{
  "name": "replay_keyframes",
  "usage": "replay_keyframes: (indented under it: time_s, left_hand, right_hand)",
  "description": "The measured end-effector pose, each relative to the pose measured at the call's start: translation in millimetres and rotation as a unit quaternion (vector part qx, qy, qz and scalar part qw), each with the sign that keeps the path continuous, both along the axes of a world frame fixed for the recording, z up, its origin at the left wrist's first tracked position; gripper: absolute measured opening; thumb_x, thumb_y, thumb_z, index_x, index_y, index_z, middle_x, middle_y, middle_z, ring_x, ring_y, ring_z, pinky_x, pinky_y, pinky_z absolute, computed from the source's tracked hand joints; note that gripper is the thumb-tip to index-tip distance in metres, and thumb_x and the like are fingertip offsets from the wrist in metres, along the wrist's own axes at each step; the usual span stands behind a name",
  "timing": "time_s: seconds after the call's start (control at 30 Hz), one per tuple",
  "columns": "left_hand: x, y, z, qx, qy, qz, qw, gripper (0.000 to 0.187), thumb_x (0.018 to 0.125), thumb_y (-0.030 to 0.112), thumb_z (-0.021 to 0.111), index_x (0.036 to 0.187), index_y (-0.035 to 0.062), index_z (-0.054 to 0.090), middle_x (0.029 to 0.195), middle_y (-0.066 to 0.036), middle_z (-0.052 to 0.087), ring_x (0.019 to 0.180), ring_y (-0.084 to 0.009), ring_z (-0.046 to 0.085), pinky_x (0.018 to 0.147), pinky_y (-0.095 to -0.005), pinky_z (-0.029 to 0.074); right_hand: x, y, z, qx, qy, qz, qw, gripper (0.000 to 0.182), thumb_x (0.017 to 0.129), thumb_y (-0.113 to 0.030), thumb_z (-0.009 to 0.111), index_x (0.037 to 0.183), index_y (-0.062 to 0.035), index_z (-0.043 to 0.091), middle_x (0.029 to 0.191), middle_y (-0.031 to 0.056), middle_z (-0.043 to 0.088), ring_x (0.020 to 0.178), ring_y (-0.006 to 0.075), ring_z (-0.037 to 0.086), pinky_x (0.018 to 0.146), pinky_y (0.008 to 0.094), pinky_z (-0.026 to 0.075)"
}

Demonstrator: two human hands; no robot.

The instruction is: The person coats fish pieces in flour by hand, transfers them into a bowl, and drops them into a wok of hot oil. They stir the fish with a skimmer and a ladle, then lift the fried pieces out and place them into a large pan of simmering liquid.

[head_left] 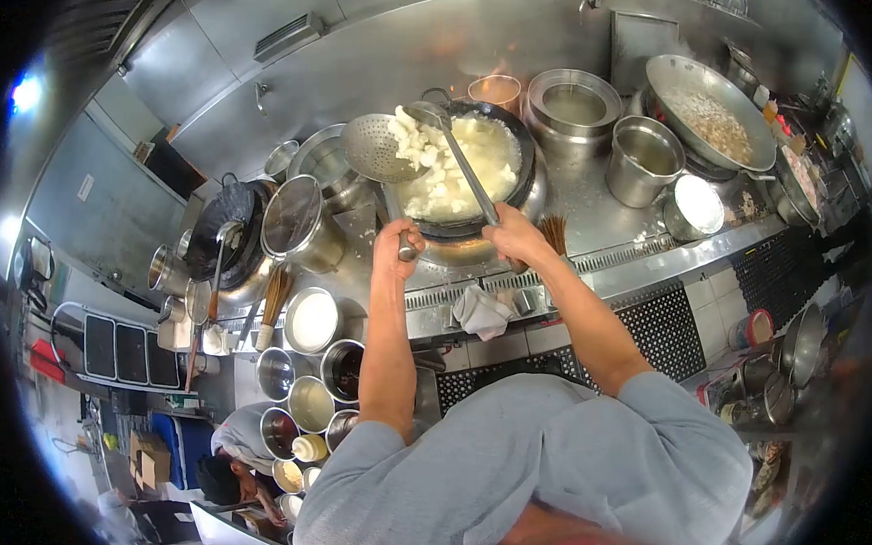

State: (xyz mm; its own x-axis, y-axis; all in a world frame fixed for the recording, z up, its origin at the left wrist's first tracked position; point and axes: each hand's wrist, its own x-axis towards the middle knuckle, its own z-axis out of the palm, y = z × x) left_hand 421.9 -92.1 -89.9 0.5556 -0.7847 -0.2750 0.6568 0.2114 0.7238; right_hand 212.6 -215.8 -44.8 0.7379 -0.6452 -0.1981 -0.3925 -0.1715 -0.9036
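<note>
My left hand [396, 249] is closed round the handle of a perforated skimmer [375, 147], whose bowl is over the left edge of the wok. My right hand [516, 233] grips the long handle of a ladle [428, 115], its head at the back of the wok near the skimmer. Pale, chunky food [449, 177] fills much of the wok [528, 165], and some pieces lie at the skimmer's right side. Pale bubbling liquid surrounds the food.
A second dark wok [207, 228] with a ladle stands left. Metal pots [643, 163] and a large pan [710, 119] are at the right. Flames [501, 71] show behind the wok. Several containers [314, 320] and another person [237, 458] are lower left. A cloth [483, 313] hangs at the stove's edge.
</note>
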Motion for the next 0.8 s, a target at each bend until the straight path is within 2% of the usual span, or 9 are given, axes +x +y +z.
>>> replay_keyframes:
  time_s: [0.1, 0.2, 0.33, 0.4, 0.43, 0.53, 0.63, 0.77, 0.8]
  left_hand:
    - [-5.9, -0.8, -9.0, -0.07, 0.088, -0.01, 0.994, 0.005, 0.077, 0.004, 0.055, 0.076, 0.0036, 0.05, 0.066, -0.006, 0.05, 0.051, -0.0131, 0.047, 0.046, -0.027, 0.039]
    - [-19.4, 0.6, -9.7, -0.074, 0.078, -0.019, 0.994, 0.006, 0.079, 0.005, 0.055, 0.078, 0.0041, 0.048, 0.066, -0.006, 0.049, 0.052, -0.0127, 0.047, 0.046, -0.0269, 0.039]
    - [-41.3, -7.1, -15.3, -0.078, 0.079, -0.044, 0.993, 0.008, 0.081, 0.006, 0.054, 0.081, 0.0018, 0.047, 0.068, -0.005, 0.049, 0.051, -0.0101, 0.044, 0.042, -0.0223, 0.035]
    - [-48.1, -13.6, -14.5, -0.086, 0.095, -0.052, 0.99, 0.008, 0.081, 0.006, 0.054, 0.082, 0.0015, 0.048, 0.068, -0.005, 0.049, 0.051, -0.0099, 0.044, 0.042, -0.022, 0.035]
    - [-49.5, -12.1, -13.5, -0.092, 0.111, -0.05, 0.988, 0.008, 0.081, 0.005, 0.054, 0.083, 0.0012, 0.048, 0.068, -0.006, 0.05, 0.051, -0.0098, 0.044, 0.042, -0.0217, 0.035]
    - [-48.7, -14.7, -11.9, -0.087, 0.139, -0.043, 0.986, 0.009, 0.08, 0.006, 0.055, 0.084, 0.0007, 0.049, 0.069, -0.006, 0.05, 0.051, -0.0097, 0.044, 0.043, -0.0218, 0.035]
    - [-42.0, -11.3, -17.4, -0.104, 0.123, -0.048, 0.986, 0.01, 0.08, 0.006, 0.055, 0.086, 0.0007, 0.049, 0.069, -0.006, 0.05, 0.051, -0.0098, 0.043, 0.043, -0.0217, 0.034]
    - [-32.3, -8.8, -17.1, -0.099, 0.1, -0.039, 0.989, 0.008, 0.079, 0.006, 0.055, 0.082, 0.0026, 0.048, 0.07, -0.007, 0.05, 0.052, -0.0132, 0.046, 0.045, -0.0253, 0.037]
    - [-30.0, -11.1, -15.9, -0.099, 0.097, -0.051, 0.989, 0.008, 0.079, 0.006, 0.055, 0.082, 0.0026, 0.048, 0.07, -0.007, 0.05, 0.052, -0.0132, 0.046, 0.045, -0.0253, 0.037]
  right_hand:
    - [-16.9, 15.5, 4.8, -0.033, -0.021, -0.008, 0.999, 0.038, 0.077, -0.012, 0.05, 0.109, 0.0081, 0.043, 0.065, 0.0173, 0.056, 0.047, 0.023, 0.057, 0.046, 0.0364, 0.044]
    - [-25.2, 29.0, -2.5, 0.072, -0.106, -0.007, 0.992, 0.047, 0.078, -0.012, 0.053, 0.121, 0.004, 0.041, 0.06, 0.0056, 0.05, 0.04, 0.0129, 0.046, 0.039, 0.0294, 0.038]
    - [12.2, 15.1, -28.0, 0.151, -0.154, -0.007, 0.976, 0.048, 0.077, -0.01, 0.054, 0.122, 0.003, 0.042, 0.06, 0.0036, 0.049, 0.04, 0.012, 0.044, 0.038, 0.0285, 0.036]
    - [32.8, -0.3, -37.0, 0.501, -0.288, 0.038, 0.815, 0.037, 0.073, -0.008, 0.055, 0.108, 0.0046, 0.046, 0.061, 0.0029, 0.048, 0.042, 0.0139, 0.048, 0.038, 0.0304, 0.038]
    - [32.7, 2.6, -33.6, 0.502, -0.284, 0.042, 0.816, 0.037, 0.073, -0.008, 0.055, 0.108, 0.0046, 0.046, 0.061, 0.0029, 0.048, 0.042, 0.0139, 0.048, 0.038, 0.0304, 0.038]
    - [18.0, 13.7, -34.7, 0.203, -0.158, 0.005, 0.966, 0.035, 0.076, -0.007, 0.054, 0.109, 0.0039, 0.046, 0.06, 0.0026, 0.048, 0.041, 0.0126, 0.047, 0.036, 0.0283, 0.036]
    - [-22.4, 30.4, -15.2, 0.116, -0.137, -0.01, 0.984, 0.039, 0.077, -0.007, 0.054, 0.113, 0.0027, 0.045, 0.06, 0.0024, 0.048, 0.04, 0.0121, 0.047, 0.035, 0.0276, 0.035]
    - [-52.0, 57.8, -11.1, 0.153, -0.169, -0.048, 0.973, 0.04, 0.079, -0.005, 0.053, 0.117, 0.0, 0.046, 0.057, 0.0012, 0.045, 0.037, 0.0096, 0.039, 0.034, 0.0247, 0.028]
    - [-50.9, 59.3, -16.8, 0.221, -0.164, -0.034, 0.961, 0.039, 0.079, -0.004, 0.052, 0.117, -0.0003, 0.045, 0.056, 0.0005, 0.043, 0.036, 0.0093, 0.038, 0.033, 0.0244, 0.027]
